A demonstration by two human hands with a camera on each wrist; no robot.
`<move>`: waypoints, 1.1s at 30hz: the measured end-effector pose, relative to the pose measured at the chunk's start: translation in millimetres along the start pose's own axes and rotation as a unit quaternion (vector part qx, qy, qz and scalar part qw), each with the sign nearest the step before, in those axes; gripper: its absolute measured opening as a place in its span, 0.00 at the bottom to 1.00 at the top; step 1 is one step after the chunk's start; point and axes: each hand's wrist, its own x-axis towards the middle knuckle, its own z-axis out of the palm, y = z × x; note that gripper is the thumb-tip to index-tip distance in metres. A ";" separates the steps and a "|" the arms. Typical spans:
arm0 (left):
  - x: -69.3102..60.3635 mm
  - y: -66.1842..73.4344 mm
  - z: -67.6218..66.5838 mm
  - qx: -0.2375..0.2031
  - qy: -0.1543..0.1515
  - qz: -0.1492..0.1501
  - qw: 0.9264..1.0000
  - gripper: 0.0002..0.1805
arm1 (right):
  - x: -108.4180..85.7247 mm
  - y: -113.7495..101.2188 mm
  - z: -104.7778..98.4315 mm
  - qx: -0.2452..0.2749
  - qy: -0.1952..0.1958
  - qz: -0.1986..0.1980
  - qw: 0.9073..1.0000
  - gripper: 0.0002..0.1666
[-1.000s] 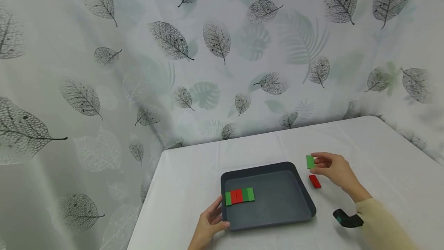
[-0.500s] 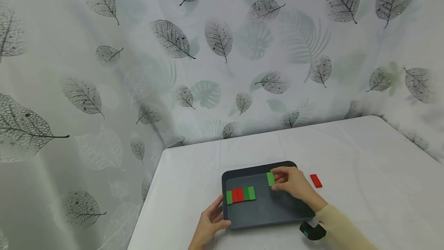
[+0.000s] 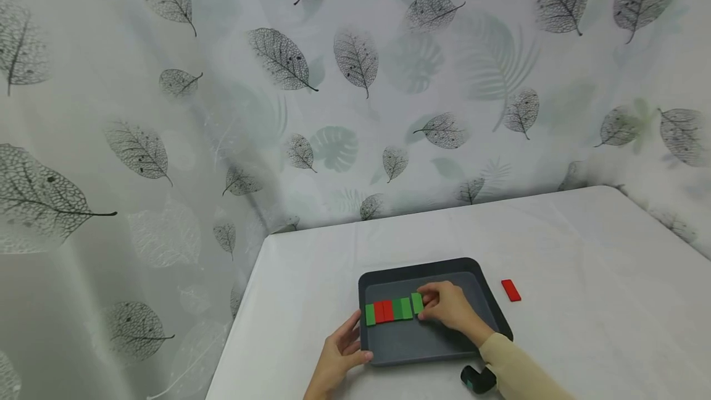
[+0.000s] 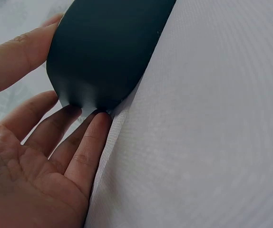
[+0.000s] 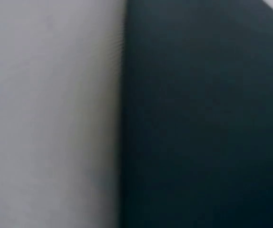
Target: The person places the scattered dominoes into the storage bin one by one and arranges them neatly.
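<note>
A dark grey tray [image 3: 411,346] rests on the white-covered table. At its front-left corner, my left hand [image 3: 339,354] holds the outer wall between thumb and fingers. The left wrist view shows those fingertips against the dark tray wall [image 4: 103,52]. Inside the tray, my right hand [image 3: 451,308] pinches a light green tile [image 3: 417,303]. It is just right of a row of green and red tiles [image 3: 388,312] lying side by side, with a narrow gap between. In the right wrist view only the dark tray [image 5: 203,118] and blurred white cloth appear; the hand is hidden.
One red tile [image 3: 511,290] lies on the table right of the tray. A black wrist device [image 3: 478,380] hangs under my right forearm near the tray's front edge. A leaf-patterned curtain [image 3: 355,110] stands behind and left of the table.
The right hand has carried the green tile from beyond the tray's right side leftward into the tray, beside the row. The left hand stays at the tray's corner.
</note>
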 end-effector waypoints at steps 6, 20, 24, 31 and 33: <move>0.9 1.8 -0.3 0.001 0.000 0.007 1.000 0.46 | 0.3 1.5 2.7 -0.018 -0.004 -0.019 1.000 0.29; 1.2 3.2 -1.0 0.013 0.005 0.003 1.000 0.47 | 2.2 2.1 6.9 -0.042 -0.019 -0.045 0.998 0.30; 1.4 2.0 -0.9 0.015 0.007 0.002 1.000 0.46 | 0.5 1.6 5.0 -0.038 -0.026 -0.051 0.998 0.32; 0.9 -0.6 0.0 0.004 -0.002 0.009 1.000 0.46 | -7.6 -2.4 -23.5 -0.045 -0.024 -0.099 0.994 0.34; 0.6 -1.0 -0.2 0.002 -0.002 0.010 1.000 0.46 | -9.6 -4.6 -42.1 -0.037 -0.018 -0.122 0.992 0.33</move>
